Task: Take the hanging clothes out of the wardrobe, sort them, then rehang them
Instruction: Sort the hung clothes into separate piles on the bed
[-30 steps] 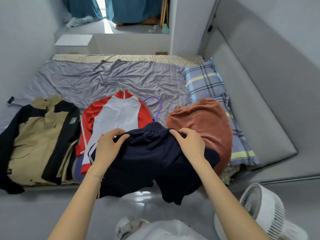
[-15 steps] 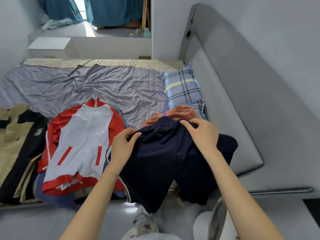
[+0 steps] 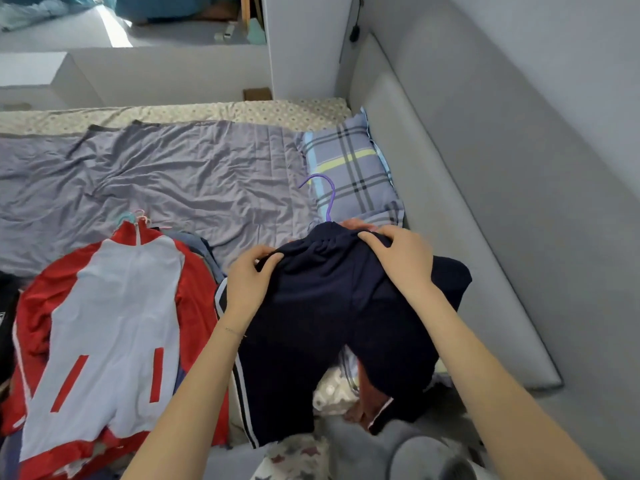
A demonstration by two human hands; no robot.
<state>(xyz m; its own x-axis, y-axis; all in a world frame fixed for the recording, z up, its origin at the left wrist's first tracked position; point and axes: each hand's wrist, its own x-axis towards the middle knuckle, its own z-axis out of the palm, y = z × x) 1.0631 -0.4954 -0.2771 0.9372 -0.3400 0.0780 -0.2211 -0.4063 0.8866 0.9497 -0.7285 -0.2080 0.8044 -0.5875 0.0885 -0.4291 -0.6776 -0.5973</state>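
Head view: left hand (image 3: 247, 282) and right hand (image 3: 405, 261) hold navy shorts (image 3: 329, 306) over bed (image 3: 173, 185).

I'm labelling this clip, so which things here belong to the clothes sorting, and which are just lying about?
Part of the job:
- navy shorts, gripped at the waistband by the left hand and right hand
- purple hanger
- red and white jacket

Just lying about:
- checked pillow
- grey blanket
- padded headboard
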